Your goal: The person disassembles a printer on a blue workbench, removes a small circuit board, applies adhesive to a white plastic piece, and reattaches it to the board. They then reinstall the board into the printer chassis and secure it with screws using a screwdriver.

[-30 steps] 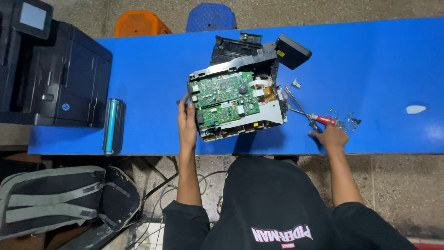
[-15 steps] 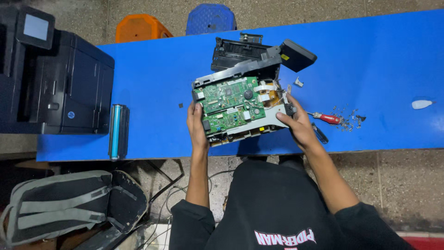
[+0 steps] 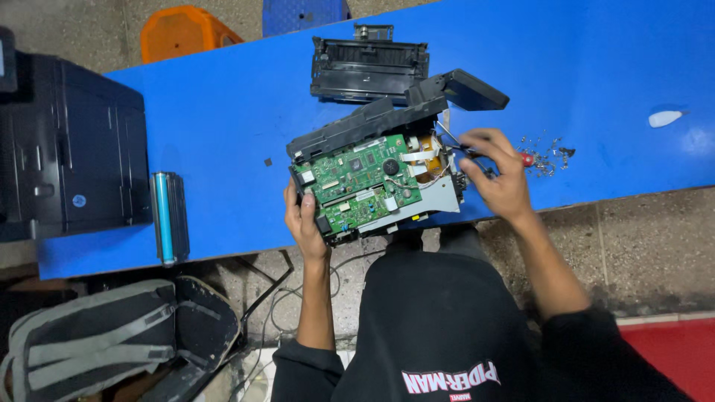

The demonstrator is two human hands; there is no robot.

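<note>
A table (image 3: 596, 67) carries an opened printer chassis (image 3: 387, 175) near its front edge, circuit board (image 3: 357, 179) uppermost. A detached tray unit (image 3: 369, 68) lies behind it. A toner cartridge (image 3: 169, 217) lies to the left, a closed printer (image 3: 67, 149) further left. Loose screws (image 3: 547, 149) are scattered to the right. A backpack (image 3: 89, 342) sits on the floor below.

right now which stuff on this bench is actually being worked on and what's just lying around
In hand:
- opened printer unit with its green circuit board, steadied by the left hand
- red-handled screwdriver in the right hand
- loose screws beside it

Lying about:
- black tray part
- toner cartridge
- black printer
- grey backpack
- orange stool
</note>
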